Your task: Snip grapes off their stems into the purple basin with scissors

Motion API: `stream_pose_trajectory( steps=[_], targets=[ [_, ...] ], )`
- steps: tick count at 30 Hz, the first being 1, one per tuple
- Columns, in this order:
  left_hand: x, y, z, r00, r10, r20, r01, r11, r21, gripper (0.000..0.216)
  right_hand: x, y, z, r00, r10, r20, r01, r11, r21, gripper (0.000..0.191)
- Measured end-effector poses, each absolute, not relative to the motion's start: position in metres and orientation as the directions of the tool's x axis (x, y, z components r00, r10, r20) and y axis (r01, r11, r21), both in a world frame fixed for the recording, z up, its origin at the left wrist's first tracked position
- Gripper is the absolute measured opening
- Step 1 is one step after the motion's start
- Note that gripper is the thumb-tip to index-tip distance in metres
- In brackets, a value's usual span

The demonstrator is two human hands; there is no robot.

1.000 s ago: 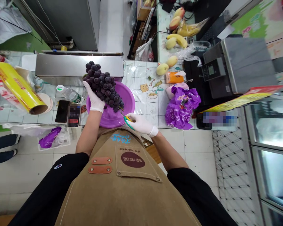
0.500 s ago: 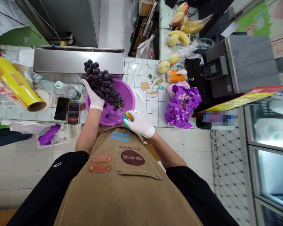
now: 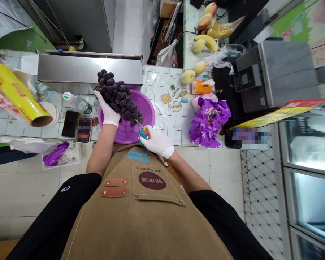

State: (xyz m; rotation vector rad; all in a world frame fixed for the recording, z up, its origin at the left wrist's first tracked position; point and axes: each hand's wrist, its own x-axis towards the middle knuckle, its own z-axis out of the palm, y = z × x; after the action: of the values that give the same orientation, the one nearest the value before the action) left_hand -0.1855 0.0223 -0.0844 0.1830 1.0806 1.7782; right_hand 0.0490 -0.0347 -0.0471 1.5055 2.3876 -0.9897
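A large bunch of dark purple grapes (image 3: pixel 118 94) lies along my gloved left hand (image 3: pixel 108 111), which supports it from below and the near side. The thumb shows, while the other fingers are hidden under the fruit. Beneath the bunch stands a purple plastic basin (image 3: pixel 148 104). My right hand (image 3: pixel 155 141), also in a white glove, is closed round scissors (image 3: pixel 142 135) with green and yellow handles. Their blades point at the lower right end of the bunch, among the stems. Whether the blades touch a stem is too small to tell.
A stainless steel box (image 3: pixel 89 68) stands behind the basin. To the left are a bottle (image 3: pixel 79 104), two phones and a yellow film roll (image 3: pixel 18 95). On the right lie a purple bag (image 3: pixel 209 122), an orange packet (image 3: pixel 202 87), mangoes and a scale (image 3: pixel 281 76).
My right hand and the scissors have shifted slightly to the left. My left hand holds the grapes in nearly the same place.
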Motion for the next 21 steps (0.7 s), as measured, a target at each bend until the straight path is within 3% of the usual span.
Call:
stream_pose_trajectory(
  steps=[12,21],
  targets=[
    [-0.1860,0.0197,-0.0821,-0.483,0.782,-0.393,-0.746,-0.132,0.653,0.091,0.0527,-0.0405,-0.0511,-0.508,0.748,-0.426,0.827,0.285,-0.485,0.045],
    [-0.1852,0.0185,-0.0796,-0.477,0.797,-0.369,-0.765,-0.170,0.621,0.091,0.0450,-0.0326,-0.0529,-0.487,0.746,-0.455,0.850,0.285,-0.443,0.048]
  ],
)
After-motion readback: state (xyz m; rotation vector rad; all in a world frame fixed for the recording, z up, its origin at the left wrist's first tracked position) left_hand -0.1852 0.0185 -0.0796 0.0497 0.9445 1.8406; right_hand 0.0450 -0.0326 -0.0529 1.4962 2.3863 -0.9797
